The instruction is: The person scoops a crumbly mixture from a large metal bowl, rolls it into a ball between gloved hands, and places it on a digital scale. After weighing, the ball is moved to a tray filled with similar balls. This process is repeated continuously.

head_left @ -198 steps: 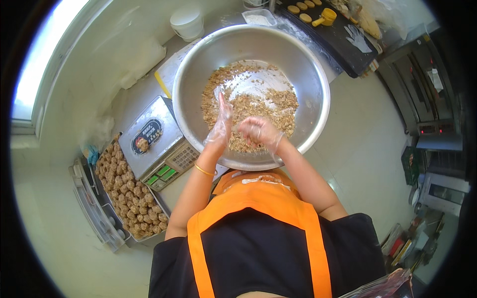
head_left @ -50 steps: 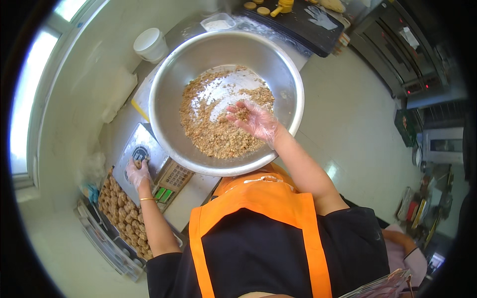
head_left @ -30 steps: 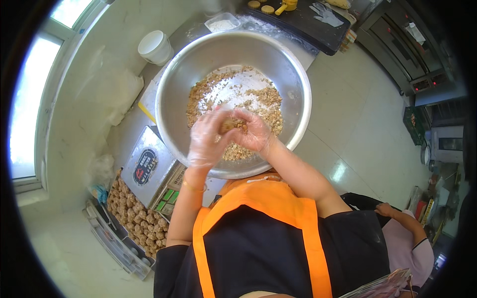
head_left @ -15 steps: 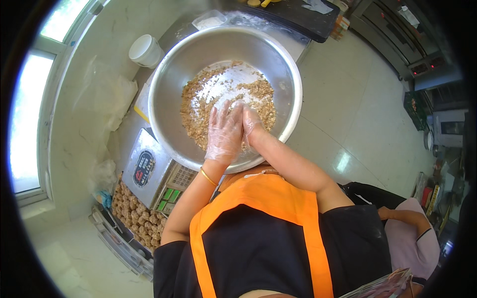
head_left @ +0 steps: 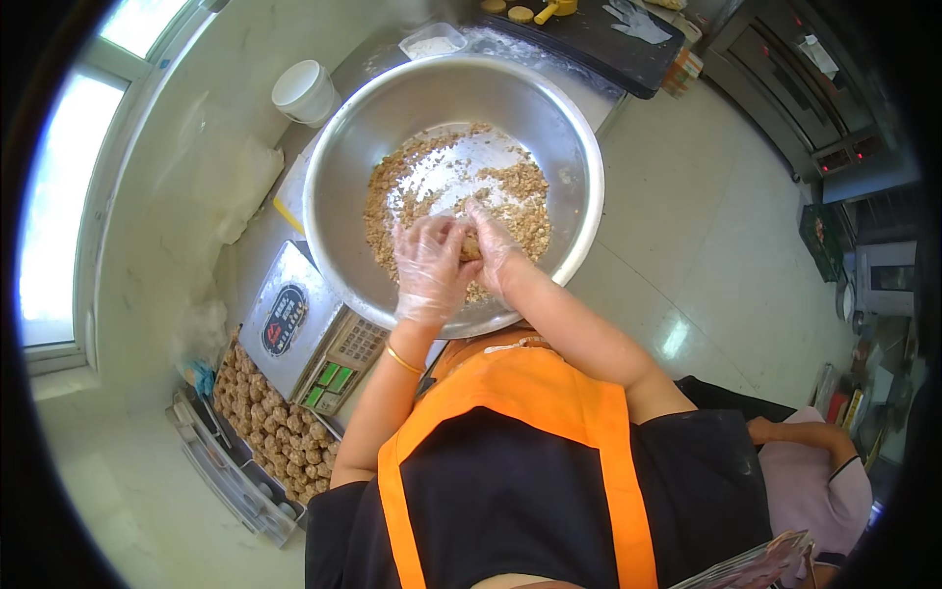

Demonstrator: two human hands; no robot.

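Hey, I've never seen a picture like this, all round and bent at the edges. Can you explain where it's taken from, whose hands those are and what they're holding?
There's no machine here. A wide camera on a person's head looks down, which is why straight edges bend. The left hand and right hand are the wearer's own, in thin clear gloves. Together they cup a brownish lump over a big metal bowl, which holds loose crumbly mix. Left of the bowl is a scale, with many brown balls beside it. Farther away are a white bucket and a clear tub of white powder.
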